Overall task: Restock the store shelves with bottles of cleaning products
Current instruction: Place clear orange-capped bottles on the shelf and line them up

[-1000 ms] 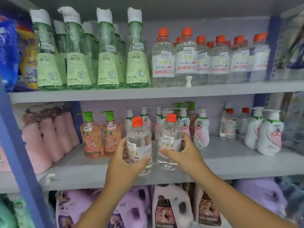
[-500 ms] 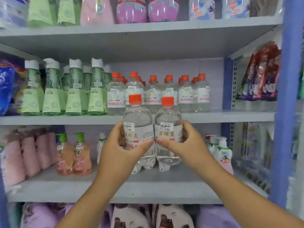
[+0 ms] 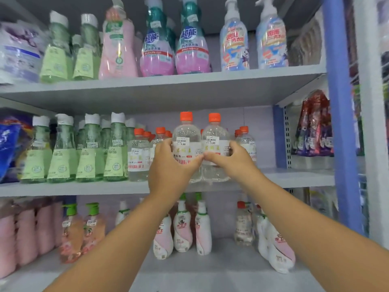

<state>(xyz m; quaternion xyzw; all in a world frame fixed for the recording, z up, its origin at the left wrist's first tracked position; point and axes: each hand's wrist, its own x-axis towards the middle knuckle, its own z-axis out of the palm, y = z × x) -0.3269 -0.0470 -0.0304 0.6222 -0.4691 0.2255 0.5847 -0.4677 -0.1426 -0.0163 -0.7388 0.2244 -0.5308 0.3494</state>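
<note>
The left hand (image 3: 168, 165) grips the left clear bottle (image 3: 186, 138), fingers curled round its label, thumb across the front. The right hand (image 3: 233, 159) grips the right clear bottle (image 3: 215, 140) the same way, thumb pointing inward so that the two thumb tips nearly meet. Both bottles stand upright, side by side and touching, at the front edge of the middle shelf (image 3: 294, 175); whether their bases rest on it cannot be told. Each has an orange cap and a white price sticker reading "5.00"; the label's yellow and red lettering is too blurred to read.

Both forearms reach up and forward from the lower frame, wrists nearly straight.

Behind and beside the held pair stand matching orange-capped bottles (image 3: 137, 157), with the same "5.00" stickers. To their left is a row of green bottles (image 3: 90, 152) with white caps. On the top shelf (image 3: 189, 81), two pink-and-teal bottles (image 3: 157, 49) carry the brand "超能".
</note>
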